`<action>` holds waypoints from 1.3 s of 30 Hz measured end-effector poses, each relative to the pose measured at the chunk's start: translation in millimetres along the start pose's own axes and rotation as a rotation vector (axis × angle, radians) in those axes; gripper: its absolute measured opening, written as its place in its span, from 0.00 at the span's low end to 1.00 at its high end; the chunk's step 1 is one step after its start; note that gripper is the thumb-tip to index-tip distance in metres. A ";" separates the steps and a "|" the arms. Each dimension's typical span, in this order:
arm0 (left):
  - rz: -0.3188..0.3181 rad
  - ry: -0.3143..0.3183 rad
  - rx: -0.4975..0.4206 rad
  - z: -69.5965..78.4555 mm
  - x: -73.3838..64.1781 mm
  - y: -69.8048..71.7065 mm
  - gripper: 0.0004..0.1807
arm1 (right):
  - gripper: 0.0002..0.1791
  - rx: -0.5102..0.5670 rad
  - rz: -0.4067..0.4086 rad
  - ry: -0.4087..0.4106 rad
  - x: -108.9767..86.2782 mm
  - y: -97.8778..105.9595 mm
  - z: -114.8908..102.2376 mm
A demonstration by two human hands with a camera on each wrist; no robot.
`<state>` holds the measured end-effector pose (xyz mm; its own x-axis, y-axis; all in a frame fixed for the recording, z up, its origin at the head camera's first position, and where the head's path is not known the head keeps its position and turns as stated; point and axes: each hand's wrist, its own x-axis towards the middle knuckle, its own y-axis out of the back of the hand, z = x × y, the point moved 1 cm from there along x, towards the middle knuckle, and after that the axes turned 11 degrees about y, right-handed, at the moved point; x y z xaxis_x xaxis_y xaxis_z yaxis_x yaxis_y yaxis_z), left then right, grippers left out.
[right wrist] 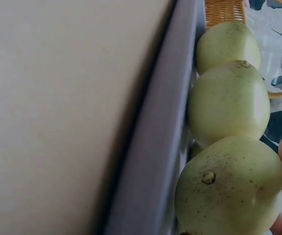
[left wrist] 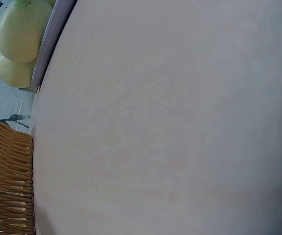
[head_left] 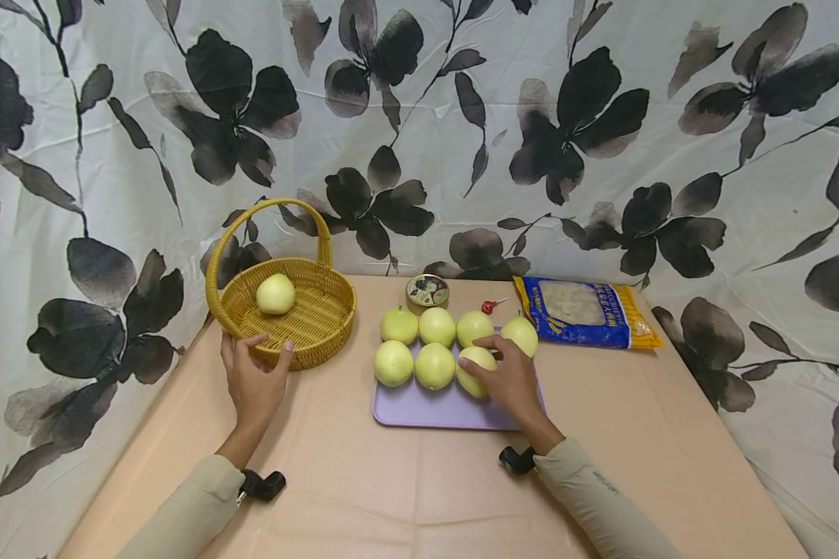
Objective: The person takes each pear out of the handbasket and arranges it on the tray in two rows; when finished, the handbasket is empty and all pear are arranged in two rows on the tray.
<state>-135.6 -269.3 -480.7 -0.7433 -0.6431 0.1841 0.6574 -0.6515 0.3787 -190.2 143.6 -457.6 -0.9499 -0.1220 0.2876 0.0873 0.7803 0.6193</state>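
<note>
My right hand [head_left: 512,380] grips a yellow-green pear [right wrist: 231,188] in the front row on the lilac tray [head_left: 440,415]; a thumb and a fingertip show at its side in the right wrist view. More pears [head_left: 435,366] stand around it in two rows. To the left, my left hand [head_left: 257,384] touches the near outer wall of a yellow woven basket [head_left: 315,353], thumb and fingers spread. One pear [head_left: 276,294] lies inside that basket. The left wrist view shows the basket's side [left wrist: 8,181] but no left hand.
Behind the tray stand a round tin [head_left: 427,291] and a red-wrapped lollipop [head_left: 489,307]. A blue and yellow packet [head_left: 587,314] lies at the back right. Floral cloth [head_left: 461,155] hangs behind the peach-coloured table [head_left: 349,473].
</note>
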 end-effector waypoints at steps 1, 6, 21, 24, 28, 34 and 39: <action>-0.001 0.002 0.001 0.2 -0.2 0.0 0.31 | 0.26 -0.007 -0.004 0.003 -0.3 -1.1 0.5; -0.005 0.009 -0.004 -0.7 0.1 -0.4 0.32 | 0.26 -0.020 -0.005 0.008 -1.1 -3.4 2.6; 0.001 -0.012 -0.001 -2.1 -1.1 -0.8 0.31 | 0.27 -0.023 0.063 0.079 0.1 10.3 -1.8; 0.007 -0.023 -0.004 -1.3 -1.1 -0.7 0.31 | 0.27 -0.012 0.087 0.110 2.6 11.3 -7.5; 0.012 -0.026 0.000 -0.6 -1.2 -0.1 0.30 | 0.26 0.040 0.126 0.131 6.5 8.8 -22.0; 0.007 -0.021 0.001 -0.6 -1.0 0.7 0.31 | 0.22 0.117 0.173 0.234 13.0 -3.0 -51.0; 0.003 -0.018 0.007 -0.9 -1.4 0.5 0.31 | 0.22 0.141 0.152 0.293 16.5 -14.5 -72.7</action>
<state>-134.1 -269.0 -481.6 -0.7435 -0.6377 0.2013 0.6587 -0.6466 0.3848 -185.3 85.7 -408.7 -0.8011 -0.1530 0.5786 0.1593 0.8773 0.4527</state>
